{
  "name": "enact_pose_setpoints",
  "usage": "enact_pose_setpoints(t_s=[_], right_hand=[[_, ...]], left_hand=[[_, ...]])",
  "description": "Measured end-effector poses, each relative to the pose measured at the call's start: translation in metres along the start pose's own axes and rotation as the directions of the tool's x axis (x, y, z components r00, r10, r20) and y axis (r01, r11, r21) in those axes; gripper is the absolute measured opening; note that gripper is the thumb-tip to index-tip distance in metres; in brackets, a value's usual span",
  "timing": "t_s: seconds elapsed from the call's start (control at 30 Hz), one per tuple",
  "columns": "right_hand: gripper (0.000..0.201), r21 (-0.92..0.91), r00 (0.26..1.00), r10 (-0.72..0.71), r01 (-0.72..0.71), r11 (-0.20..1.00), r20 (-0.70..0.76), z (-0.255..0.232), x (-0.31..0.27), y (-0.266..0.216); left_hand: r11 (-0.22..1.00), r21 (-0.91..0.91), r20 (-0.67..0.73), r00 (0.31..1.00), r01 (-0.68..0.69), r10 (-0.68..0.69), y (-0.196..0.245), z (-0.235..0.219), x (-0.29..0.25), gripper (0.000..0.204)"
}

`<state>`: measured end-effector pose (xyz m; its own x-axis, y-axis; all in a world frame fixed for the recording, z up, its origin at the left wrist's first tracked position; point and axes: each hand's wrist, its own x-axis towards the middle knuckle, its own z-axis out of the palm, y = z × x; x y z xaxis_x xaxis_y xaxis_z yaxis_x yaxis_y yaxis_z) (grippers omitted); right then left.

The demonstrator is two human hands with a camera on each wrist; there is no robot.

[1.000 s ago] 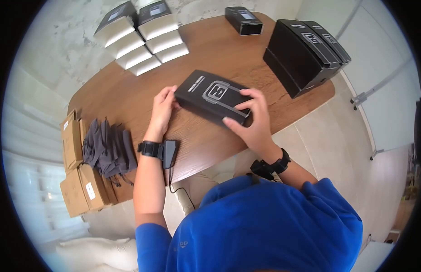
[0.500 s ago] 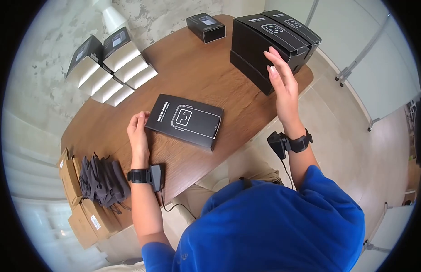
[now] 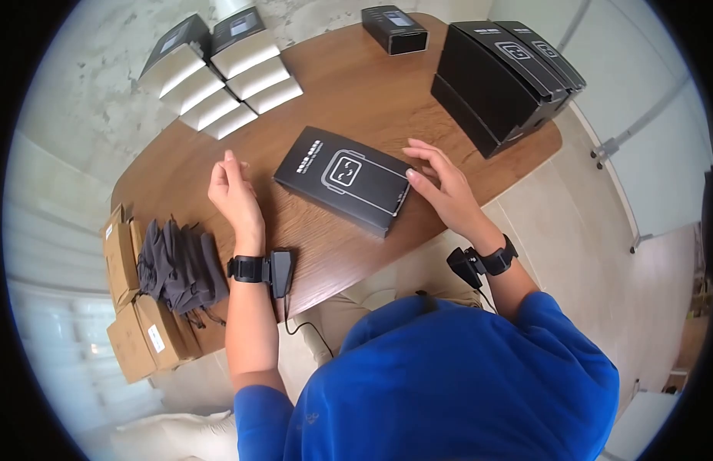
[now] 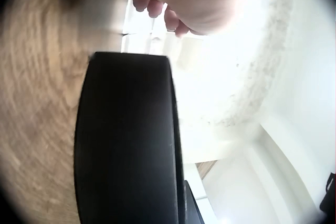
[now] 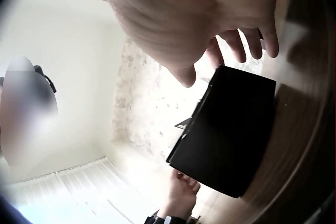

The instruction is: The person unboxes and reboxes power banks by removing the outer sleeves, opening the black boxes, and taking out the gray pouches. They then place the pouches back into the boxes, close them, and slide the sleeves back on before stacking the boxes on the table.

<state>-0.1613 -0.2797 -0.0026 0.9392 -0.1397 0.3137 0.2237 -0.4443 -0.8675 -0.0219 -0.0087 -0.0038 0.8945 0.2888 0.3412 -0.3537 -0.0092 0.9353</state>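
A black cardboard box (image 3: 333,180) lies flat on the wooden table, its printed top up with a white line drawing of a smiling watch-like device. Just off its left end, my left hand (image 3: 235,196) is raised with loosely bent fingers and nothing in them. My right hand (image 3: 447,188) is at the opposite end, fingers spread and the thumb tip right at the box's edge. The right wrist view shows the box's dark end (image 5: 226,132) below that hand. In the left wrist view the box's long dark side (image 4: 126,134) fills the middle.
White-ended boxes (image 3: 257,73) are stacked at the back left. A small black box (image 3: 395,31) stands at the far edge, and large black boxes (image 3: 487,92) at the right. Brown cartons (image 3: 141,338) and dark drawstring pouches (image 3: 176,265) lie at the left edge of the wooden table (image 3: 326,269).
Both hands were at the box a second ago. The right hand lifted away toward the large boxes, then came back to the box's right end. The left hand has let go and moved left.
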Motion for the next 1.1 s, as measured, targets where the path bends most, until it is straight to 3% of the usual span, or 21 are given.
enact_pose_setpoints(t_s=[0.03,0.1,0.13,0.17,0.23,0.27,0.3,0.33,0.37,0.4,0.43,0.5,0.53,0.6,0.73,0.8,0.83,0.9,0.97,1.1], right_hand=[[0.034,0.008,1.0,-0.006,0.005,1.0,0.011,0.005,0.001,0.006],[0.035,0.203,0.991,0.132,-0.132,0.97,0.012,0.011,0.003,0.014],[0.035,0.201,0.991,0.13,-0.132,0.971,0.022,0.012,0.003,0.011],[0.033,0.162,0.986,0.167,-0.169,0.972,0.03,0.012,0.002,0.006],[0.031,0.114,0.978,0.201,-0.206,0.972,0.054,0.013,-0.003,0.003],[0.029,0.109,0.985,0.137,-0.148,0.983,0.106,0.015,-0.008,0.003],[0.028,0.109,0.985,0.071,-0.089,0.99,0.159,0.016,-0.012,0.003],[0.028,0.108,0.982,0.067,-0.088,0.99,0.179,0.015,-0.015,0.002],[0.025,0.242,0.917,0.069,-0.176,0.954,0.393,0.014,-0.018,-0.001],[0.023,0.346,0.81,0.037,-0.291,0.892,0.586,0.013,-0.02,-0.005],[0.023,0.344,0.798,0.035,-0.299,0.89,0.602,0.016,-0.021,-0.009],[0.013,0.265,0.868,0.049,-0.204,0.942,0.495,0.022,-0.021,-0.021],[0.013,0.267,0.86,0.042,-0.204,0.942,0.508,0.023,-0.019,-0.025],[0.007,0.118,0.904,-0.114,0.072,0.99,0.412,0.025,-0.014,-0.033],[0.014,0.11,0.936,-0.187,0.161,0.981,0.299,0.026,-0.003,-0.043],[0.039,-0.128,0.903,-0.333,0.377,0.917,0.271,0.027,0.014,-0.062],[0.039,-0.124,0.902,-0.336,0.379,0.917,0.273,0.031,0.021,-0.068],[0.066,-0.318,0.826,-0.431,0.545,0.776,0.364,0.042,0.035,-0.077],[0.074,-0.321,0.79,-0.44,0.587,0.743,0.427,0.054,0.046,-0.069],[0.081,-0.349,0.694,-0.432,0.686,0.638,0.575,0.069,0.064,-0.045]], left_hand=[[1.0,0.008,-0.012,1.0,-0.004,0.004,0.006,-0.005,0.002,0.042],[0.99,0.055,0.186,0.972,0.132,-0.14,0.015,-0.014,0.004,0.049],[0.956,0.094,0.475,0.831,0.278,-0.289,0.023,-0.02,0.006,0.051],[0.901,0.173,0.707,0.586,0.399,-0.395,0.032,-0.027,0.008,0.055],[0.839,0.402,0.799,0.307,0.367,-0.517,0.05,-0.028,-0.001,0.052],[0.826,0.439,0.817,0.226,0.354,-0.531,0.053,-0.03,0.002,0.046],[0.822,0.436,0.81,0.238,0.366,-0.535,0.044,-0.033,0.007,0.046],[0.878,0.367,0.805,0.368,0.307,-0.465,0.029,-0.035,0.013,0.044],[0.922,0.307,0.784,0.487,0.235,-0.385,0.018,-0.039,0.018,0.042],[0.914,0.285,0.697,0.591,0.29,-0.405,0.013,-0.041,0.023,0.039],[0.913,0.279,0.566,0.717,0.297,-0.406,0.017,-0.041,0.023,0.041],[0.927,0.272,0.466,0.807,0.257,-0.361,0.015,-0.048,0.034,0.042],[0.925,0.274,0.451,0.815,0.261,-0.364,0.015,-0.051,0.037,0.042],[0.936,0.224,0.363,0.868,0.273,-0.34,0.015,-0.054,0.039,0.044],[0.928,0.216,0.423,0.828,0.304,-0.369,0.01,-0.044,0.033,0.051],[0.922,0.231,0.462,0.799,0.31,-0.384,0.01,-0.04,0.026,0.053],[0.917,0.248,0.508,0.764,0.312,-0.397,0.01,-0.039,0.024,0.055],[0.913,0.265,0.551,0.728,0.31,-0.408,0.012,-0.038,0.022,0.057],[0.898,0.323,0.581,0.687,0.297,-0.436,0.013,-0.037,0.021,0.057],[0.904,0.361,0.604,0.682,0.227,-0.412,0.008,-0.035,0.02,0.058]])
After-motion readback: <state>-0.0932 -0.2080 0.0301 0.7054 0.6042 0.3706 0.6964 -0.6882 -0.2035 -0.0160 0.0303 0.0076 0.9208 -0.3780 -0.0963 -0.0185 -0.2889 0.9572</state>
